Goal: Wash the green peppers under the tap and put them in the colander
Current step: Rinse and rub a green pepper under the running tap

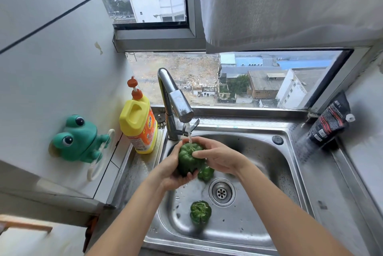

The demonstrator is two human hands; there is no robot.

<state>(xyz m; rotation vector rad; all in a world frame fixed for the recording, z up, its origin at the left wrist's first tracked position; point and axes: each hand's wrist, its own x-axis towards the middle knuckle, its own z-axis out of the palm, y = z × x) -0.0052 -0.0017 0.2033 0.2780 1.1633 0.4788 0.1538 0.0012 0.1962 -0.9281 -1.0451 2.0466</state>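
We cup held pepper (187, 159) in left hand (174, 173) from below-left, fingers curled under it. Right hand (217, 159) wraps its far-right side, one finger laid across front. Pepper sits directly under stream from tap (176, 100), long axis roughly far-to-near. Second pepper (205, 173) lies just beneath right hand, nearer that hand. Third pepper (200, 212) lies at near side of sink (267, 164), between forearms. Colander out of view, so we cannot tell carry direction.

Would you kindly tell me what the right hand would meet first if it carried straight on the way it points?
The right hand points left and touches the green pepper, so that comes first; beyond it, probably the left hand cupping the far side, though depth is unclear.
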